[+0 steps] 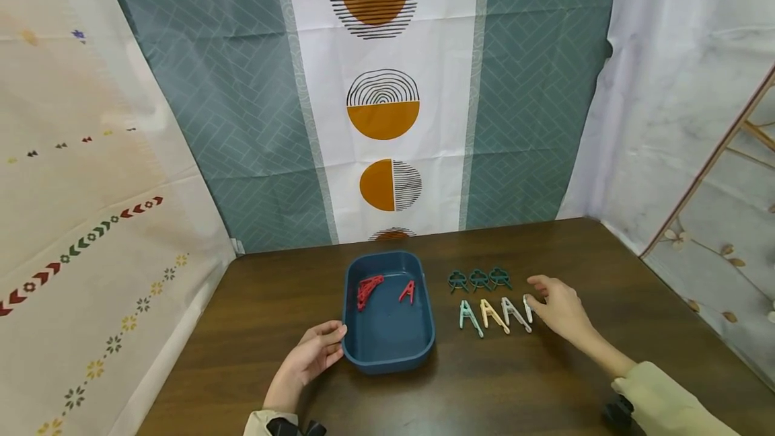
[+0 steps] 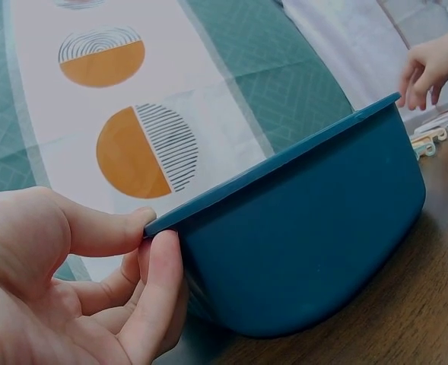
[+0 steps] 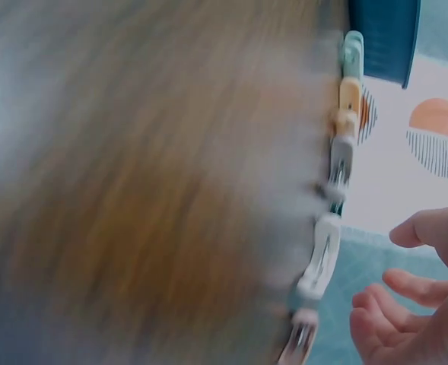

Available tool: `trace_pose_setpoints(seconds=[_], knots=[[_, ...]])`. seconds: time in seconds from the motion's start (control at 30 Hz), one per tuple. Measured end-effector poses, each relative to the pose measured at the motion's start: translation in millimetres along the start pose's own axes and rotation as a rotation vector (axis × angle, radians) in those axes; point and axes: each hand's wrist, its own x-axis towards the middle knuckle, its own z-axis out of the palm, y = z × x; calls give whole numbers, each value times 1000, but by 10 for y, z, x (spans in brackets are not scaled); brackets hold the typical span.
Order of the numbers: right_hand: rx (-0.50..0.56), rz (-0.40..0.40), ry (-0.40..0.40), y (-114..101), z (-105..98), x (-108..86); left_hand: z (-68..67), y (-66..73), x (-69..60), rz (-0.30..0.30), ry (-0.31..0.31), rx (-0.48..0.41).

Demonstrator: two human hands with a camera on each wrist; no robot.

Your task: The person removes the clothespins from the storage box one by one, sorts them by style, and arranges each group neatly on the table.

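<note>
On the table [image 1: 496,389], I see the left hand [image 1: 313,354] pinch a blue box [image 1: 390,332]; the right hand [image 1: 560,308], fingers loose and empty, hovers by clips [image 1: 496,318].

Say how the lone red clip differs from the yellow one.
The lone red clip lies inside the blue bin; the yellow clip lies on the table. The lone red clip looks smaller than the yellow clip. Both show an A-like outline in the head view.

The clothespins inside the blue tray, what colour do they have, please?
The clothespins are red, best seen in the head view.
</note>
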Motion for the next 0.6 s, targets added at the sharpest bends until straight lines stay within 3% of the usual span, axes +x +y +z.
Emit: trace_pose_setpoints(seconds=[0.33,0.6], knots=[[98,-86,6,-323,182,194,-11,4,6,5,-10,9],[208,-139,-49,-644,319,331,-4,7,14,0,-1,12]])
